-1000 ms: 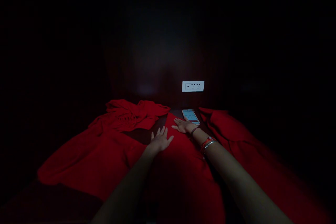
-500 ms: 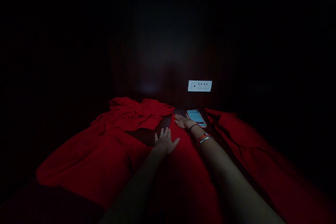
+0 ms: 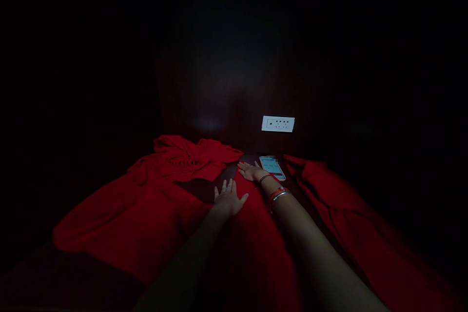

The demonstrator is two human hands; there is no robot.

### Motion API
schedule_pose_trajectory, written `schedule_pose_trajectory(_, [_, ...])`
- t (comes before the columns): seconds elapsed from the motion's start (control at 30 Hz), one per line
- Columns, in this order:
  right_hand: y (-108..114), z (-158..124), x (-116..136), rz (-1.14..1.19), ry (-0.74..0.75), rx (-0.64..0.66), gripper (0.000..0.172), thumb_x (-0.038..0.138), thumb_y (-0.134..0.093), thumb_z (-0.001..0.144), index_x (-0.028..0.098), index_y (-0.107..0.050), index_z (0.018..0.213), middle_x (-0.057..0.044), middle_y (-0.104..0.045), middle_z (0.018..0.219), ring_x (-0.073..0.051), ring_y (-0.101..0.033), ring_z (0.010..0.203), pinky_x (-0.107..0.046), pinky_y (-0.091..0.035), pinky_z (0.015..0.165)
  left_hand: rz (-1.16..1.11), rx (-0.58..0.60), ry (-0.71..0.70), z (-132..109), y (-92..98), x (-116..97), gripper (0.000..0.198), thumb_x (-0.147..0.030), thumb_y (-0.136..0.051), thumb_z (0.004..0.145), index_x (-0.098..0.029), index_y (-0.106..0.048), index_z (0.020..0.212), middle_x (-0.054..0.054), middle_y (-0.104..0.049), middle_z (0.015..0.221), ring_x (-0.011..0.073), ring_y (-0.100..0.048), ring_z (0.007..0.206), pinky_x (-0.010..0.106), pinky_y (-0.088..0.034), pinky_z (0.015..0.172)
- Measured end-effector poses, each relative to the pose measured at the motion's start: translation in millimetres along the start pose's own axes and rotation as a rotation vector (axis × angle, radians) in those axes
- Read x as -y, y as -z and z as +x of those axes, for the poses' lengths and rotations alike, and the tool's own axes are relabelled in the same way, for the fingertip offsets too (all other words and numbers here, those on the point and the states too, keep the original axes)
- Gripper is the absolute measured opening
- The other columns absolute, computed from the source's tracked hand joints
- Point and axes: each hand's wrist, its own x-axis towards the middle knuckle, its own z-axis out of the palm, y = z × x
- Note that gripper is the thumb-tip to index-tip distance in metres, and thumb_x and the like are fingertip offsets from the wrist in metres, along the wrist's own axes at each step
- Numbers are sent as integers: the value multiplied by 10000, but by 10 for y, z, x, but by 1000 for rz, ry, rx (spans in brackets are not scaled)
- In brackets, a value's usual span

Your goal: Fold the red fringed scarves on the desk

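A long strip of red cloth (image 3: 256, 234) runs away from me down the middle of a dark surface. My left hand (image 3: 229, 198) rests palm down at its left edge, fingers spread, a ring on one finger. Farther off, my right hand (image 3: 250, 171) lies flat on the cloth's far end, fingers stretched out, with bracelets (image 3: 278, 197) around the wrist and forearm. Neither hand grips anything. Just right of the right hand lies a phone (image 3: 272, 168) with its screen lit.
A crumpled red garment (image 3: 190, 158) with lacing spreads over the left side. More red fabric (image 3: 340, 195) lies along the right. A white wall socket (image 3: 278, 124) is on the dark wall behind. The surroundings are very dim.
My right hand has slid slightly left, away from the phone, still flat on the cloth. The left hand stays nearly in place. The view has tilted a little.
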Motion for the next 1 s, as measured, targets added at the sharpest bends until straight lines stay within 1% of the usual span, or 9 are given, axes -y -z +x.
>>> schedule_pose_trajectory(0.13, [54, 53, 21, -10, -6, -30, 480, 340, -152, 824, 190, -185, 1279, -23, -147, 1343, -173, -109, 1223, -487, -30, 954, 0, 10, 5, -11, 21, -2, 770, -593, -96, 711, -91, -132, 1293, 50, -58, 1350, 248, -9, 1225, 490, -69, 959])
schedule_pose_trajectory(0.27, [89, -119, 21, -12, 140, -128, 493, 270, -230, 801, 211, -160, 1285, -1, -130, 1347, -150, -96, 1225, -437, -28, 975, -2, 3, 40, -13, 29, -11, 808, -610, -106, 699, -62, -116, 1292, 63, -31, 1350, 250, 16, 1223, 467, -70, 970])
schedule_pose_trajectory(0.37, [76, -317, 2, -53, 317, -78, 562, 145, -315, 732, 235, -197, 1274, -4, -197, 1331, -162, -167, 1211, -446, -69, 973, 7, -11, 77, -10, 20, -21, 839, -625, -116, 685, -44, -114, 1289, 81, -25, 1348, 249, 22, 1224, 469, -67, 968])
schedule_pose_trajectory(0.47, [48, -408, -8, -147, 416, -1, 620, 61, -339, 686, 241, -212, 1266, -12, -216, 1325, -166, -186, 1205, -478, -82, 961, 19, -18, 81, -11, 10, -26, 832, -617, -120, 684, -43, -130, 1286, 83, -46, 1348, 244, 9, 1225, 478, -60, 963])
schedule_pose_trajectory(0.6, [30, -252, -31, -211, 310, -10, 565, 54, -285, 743, 251, -204, 1266, -22, -215, 1324, -169, -215, 1196, -507, -86, 946, 12, -4, 76, -24, 18, -27, 830, -615, -106, 683, -44, -148, 1283, 84, -53, 1347, 244, -1, 1226, 474, -57, 963])
schedule_pose_trajectory(0.73, [47, 42, -62, -160, 146, 21, 529, 83, -290, 771, 287, -223, 1255, -9, -200, 1327, -173, -231, 1189, -495, -111, 947, 12, -3, 72, -25, 28, -28, 820, -606, -96, 689, -41, -163, 1280, 86, -59, 1347, 242, -6, 1226, 470, -59, 964])
schedule_pose_trajectory(0.83, [66, 189, -49, -134, 88, 13, 517, 71, -282, 769, 282, -266, 1241, -23, -236, 1316, -186, -266, 1174, -492, -144, 939, 15, -7, 74, -15, 24, -26, 802, -591, -101, 698, -44, -162, 1280, 89, -65, 1347, 238, -11, 1226, 467, -59, 964])
schedule_pose_trajectory(0.93, [79, 209, -29, -129, 63, -31, 513, 64, -257, 769, 234, -259, 1253, -44, -231, 1318, -190, -253, 1179, -479, -140, 946, 9, -17, 75, -10, 12, -21, 801, -594, -107, 697, -49, -162, 1281, 89, -68, 1346, 241, -17, 1226, 470, -58, 964])
schedule_pose_trajectory(1.0, [89, 143, -46, -126, 61, -71, 524, 74, -245, 769, 190, -194, 1278, -49, -175, 1336, -176, -196, 1202, -450, -138, 960, 2, -30, 71, -11, 2, -16, 808, -604, -115, 693, -51, -168, 1280, 91, -70, 1346, 243, -22, 1226, 471, -58, 964])
